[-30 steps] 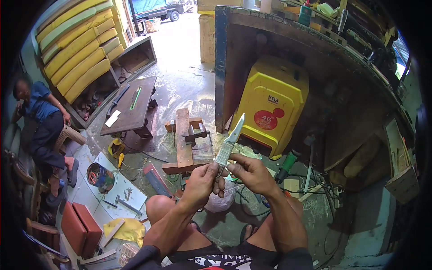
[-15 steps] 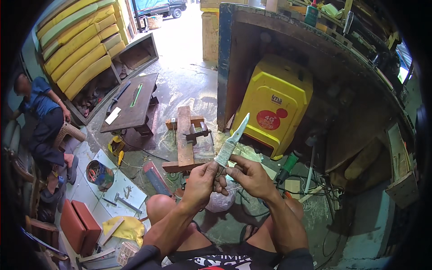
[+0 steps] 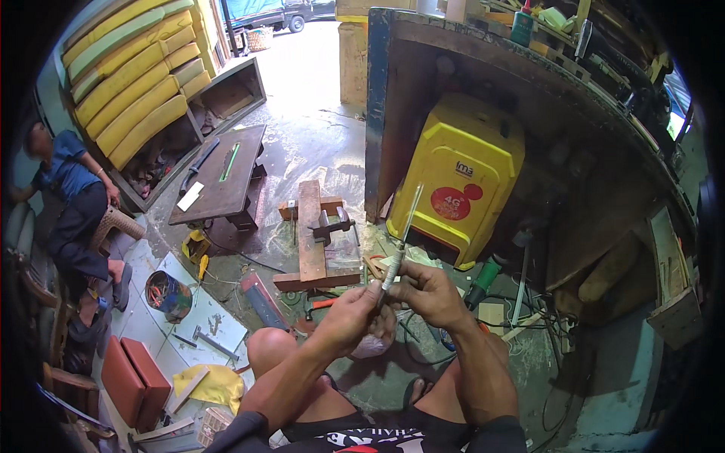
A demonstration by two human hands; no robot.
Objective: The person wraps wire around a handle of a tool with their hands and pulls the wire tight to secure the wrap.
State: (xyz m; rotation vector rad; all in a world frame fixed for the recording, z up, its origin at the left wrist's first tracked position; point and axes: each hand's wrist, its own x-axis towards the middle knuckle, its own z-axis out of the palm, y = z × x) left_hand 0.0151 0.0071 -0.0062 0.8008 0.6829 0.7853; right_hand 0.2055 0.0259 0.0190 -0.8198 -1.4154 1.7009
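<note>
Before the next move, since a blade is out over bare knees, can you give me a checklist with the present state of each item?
1. Both hands on the long narrow metal blade: ok; left hand and right hand meet at its lower end.
2. Tip aimed away from the body: ok, it points up and forward.
3. Fingers clear of the cutting edge: cannot tell.
4. Bare knee under the hands: not ok, unprotected.
5. Seated person in blue shirt out of range: ok, far to the left.
6. Floor ahead: not ok; a wooden jig with clamp and cables lie there.
</note>
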